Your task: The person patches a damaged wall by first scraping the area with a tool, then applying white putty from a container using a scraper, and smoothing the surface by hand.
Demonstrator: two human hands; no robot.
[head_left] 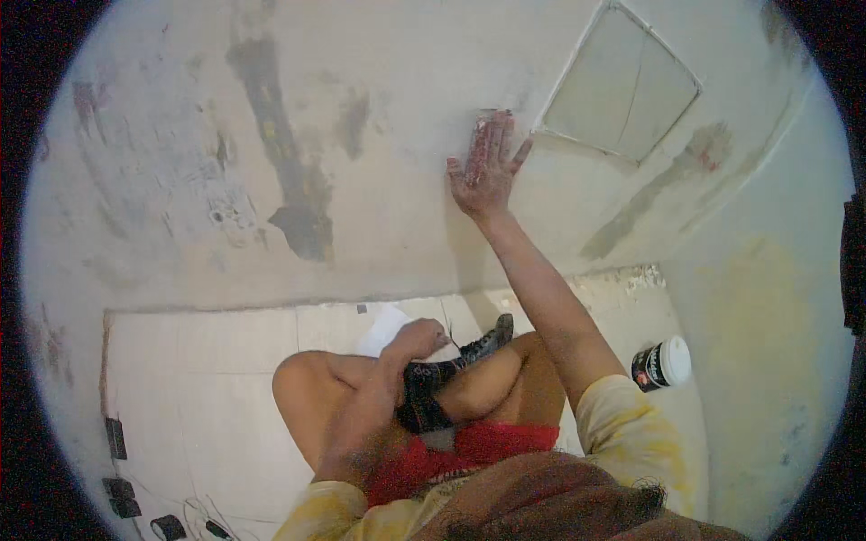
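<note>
Head view showed a person seated on a tiled floor (207, 379) facing a patched plaster wall (379, 180), with the right hand (487, 167) raised and pressed flat against the wall, fingers spread. Under its fingers sat a small red-and-white block (485, 135), perhaps a sanding pad, pinned to the wall by the open palm rather than wrapped in a fist. The block's long axis ran up and down the wall, in line with the fingers. It lay just left of the lower-left corner of a square recessed panel (624, 86) outlined in pale filler, near that edge but apart from it. The right hand was the only one at the wall. The left hand (417, 343) rested low over the knees, loosely curled by a black shoe (469, 352) and a white scrap (383, 329) on the floor; whether it held anything could not be told. A dark tub with a white lid (663, 363) lay on its side at the floor's right edge, well apart from both hands.
</note>
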